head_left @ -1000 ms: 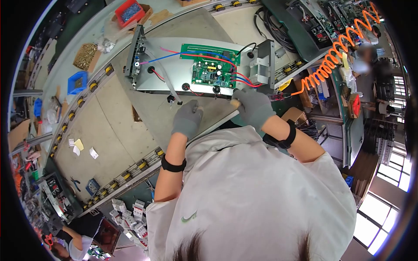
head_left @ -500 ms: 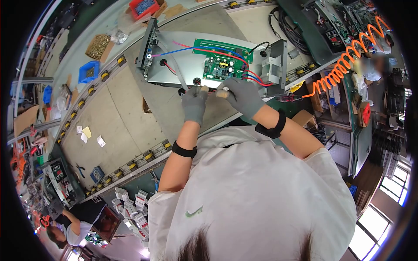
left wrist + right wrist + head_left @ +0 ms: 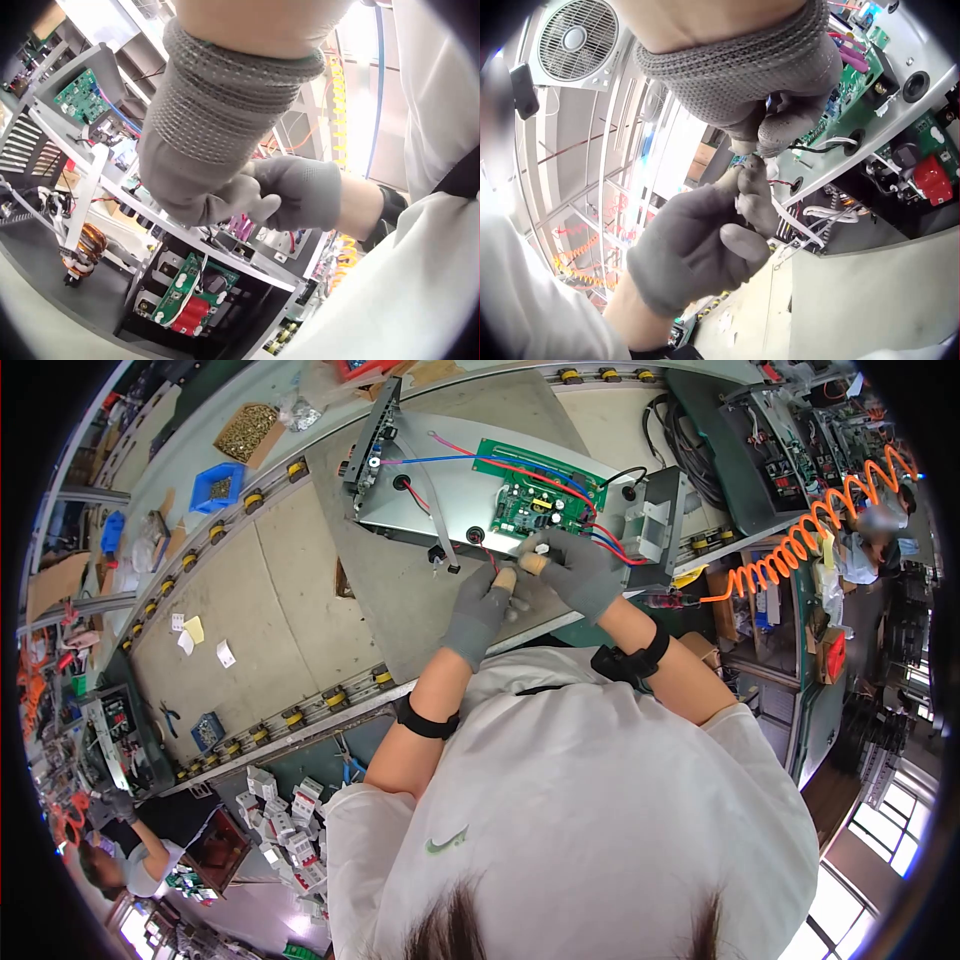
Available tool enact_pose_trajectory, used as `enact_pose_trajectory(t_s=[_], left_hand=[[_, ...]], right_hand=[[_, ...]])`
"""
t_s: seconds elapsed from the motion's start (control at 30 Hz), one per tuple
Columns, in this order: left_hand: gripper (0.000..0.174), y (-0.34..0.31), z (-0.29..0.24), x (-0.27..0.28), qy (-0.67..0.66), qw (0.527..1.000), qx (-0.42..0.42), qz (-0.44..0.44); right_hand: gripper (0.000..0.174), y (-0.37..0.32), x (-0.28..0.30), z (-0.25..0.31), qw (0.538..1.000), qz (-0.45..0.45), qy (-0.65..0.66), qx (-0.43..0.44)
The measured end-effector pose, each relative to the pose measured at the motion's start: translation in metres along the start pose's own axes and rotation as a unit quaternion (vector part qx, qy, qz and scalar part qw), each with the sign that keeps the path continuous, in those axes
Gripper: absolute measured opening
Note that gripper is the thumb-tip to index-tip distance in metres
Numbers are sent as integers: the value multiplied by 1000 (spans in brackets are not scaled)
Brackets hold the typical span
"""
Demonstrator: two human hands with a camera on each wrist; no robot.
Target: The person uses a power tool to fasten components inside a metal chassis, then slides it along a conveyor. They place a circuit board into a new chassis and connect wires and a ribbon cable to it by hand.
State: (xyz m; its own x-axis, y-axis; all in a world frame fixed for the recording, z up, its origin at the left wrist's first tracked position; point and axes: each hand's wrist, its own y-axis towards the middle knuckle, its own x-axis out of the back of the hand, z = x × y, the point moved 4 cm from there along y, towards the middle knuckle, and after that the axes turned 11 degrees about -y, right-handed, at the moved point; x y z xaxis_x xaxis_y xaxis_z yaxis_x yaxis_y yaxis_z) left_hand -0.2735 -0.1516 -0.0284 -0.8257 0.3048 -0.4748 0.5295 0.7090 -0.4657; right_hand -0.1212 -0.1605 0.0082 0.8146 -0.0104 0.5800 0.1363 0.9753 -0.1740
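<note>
In the head view, an open metal chassis (image 3: 450, 500) carries a green circuit board (image 3: 530, 506) with red and blue wires. At its near edge both gloved hands meet fingertip to fingertip. My left hand (image 3: 478, 610) pinches the end of a thin red wire (image 3: 782, 182) that comes from a grommet (image 3: 797, 184). My right hand (image 3: 577, 572), fingers curled, pinches a thin black wire (image 3: 821, 149) from another grommet (image 3: 853, 142). The wire ends are hidden between the fingertips. Inside the chassis, the left wrist view shows red cylindrical parts (image 3: 192, 313) and a copper coil (image 3: 90, 244).
Roller rails (image 3: 330, 700) border the work surface. A blue bin (image 3: 216, 488) and a box of small brass-coloured parts (image 3: 248, 434) stand at the back left. An orange coiled hose (image 3: 790, 550) and a black cable bundle (image 3: 680, 450) are on the right. Another person (image 3: 135, 860) is at the lower left.
Both hands have come together at the chassis's near edge; the right moved left from the chassis's right end. The chassis and bench appear shifted in the head view.
</note>
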Motion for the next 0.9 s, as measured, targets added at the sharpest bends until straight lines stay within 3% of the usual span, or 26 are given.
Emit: enact_pose_trajectory(t_s=[0.07, 0.13, 0.17, 0.23, 0.27, 0.33, 0.37, 0.4, 0.43, 0.47, 0.53, 0.6, 0.67, 0.73, 0.77, 0.8, 0.83, 0.9], left_hand=[[18, 0, -2, 0, 47, 998, -9, -45], [17, -4, -6, 9, -28, 989, -78, -119], [17, -4, -4, 11, -28, 989, -77, -119], [18, -2, -1, 15, -22, 990, -80, -111], [18, -3, 1, 15, -21, 991, -80, -108], [24, -7, 1, 13, 110, 978, -124, -122], [24, -3, 5, 16, 111, 979, -123, -117], [25, 0, 12, 23, 94, 982, -116, -112], [26, -2, 15, 26, 74, 985, -106, -110], [26, -2, 15, 27, 69, 986, -103, -112], [22, -1, 5, 23, -18, 994, -81, -77], [22, 5, 3, 27, 4, 991, -98, -87], [24, 2, -15, 11, -121, 991, -37, -48], [29, 5, -22, 8, -164, 985, -38, -34], [29, 6, -26, 5, -129, 990, -35, -43], [30, 6, -28, 4, -94, 994, -31, -52], [30, 8, -27, 5, -96, 993, -34, -54], [26, 12, -24, 13, 75, 989, -59, -110]], right_hand=[[23, 2, -8, -8, 1000, 19, -16, 13], [22, 5, -11, -5, 975, -62, -46, 210], [22, 4, -11, -10, 975, -62, -46, 209], [21, 1, -19, -5, 954, 16, -196, 228], [21, -4, -18, 0, 954, 13, -196, 226], [20, -21, -16, 29, 904, 25, -334, 268], [18, -25, -11, 31, 897, -37, -323, 299], [18, -22, -5, 29, 898, -38, -325, 294], [19, -13, 11, 21, 955, -84, -209, 192], [20, -5, 26, 13, 984, -125, -88, 88], [21, 8, 36, 14, 991, -108, -46, 61], [22, 13, 35, 20, 995, -94, 2, 34], [19, 16, 23, 29, 999, -9, 13, 44], [19, 24, 18, 26, 997, 16, -39, 58], [18, 26, 14, 35, 968, 11, -200, 149], [18, 26, 8, 43, 905, 4, -353, 236], [18, 27, 4, 49, 904, 5, -354, 239], [14, 29, -9, 54, 844, 111, -490, 185]])
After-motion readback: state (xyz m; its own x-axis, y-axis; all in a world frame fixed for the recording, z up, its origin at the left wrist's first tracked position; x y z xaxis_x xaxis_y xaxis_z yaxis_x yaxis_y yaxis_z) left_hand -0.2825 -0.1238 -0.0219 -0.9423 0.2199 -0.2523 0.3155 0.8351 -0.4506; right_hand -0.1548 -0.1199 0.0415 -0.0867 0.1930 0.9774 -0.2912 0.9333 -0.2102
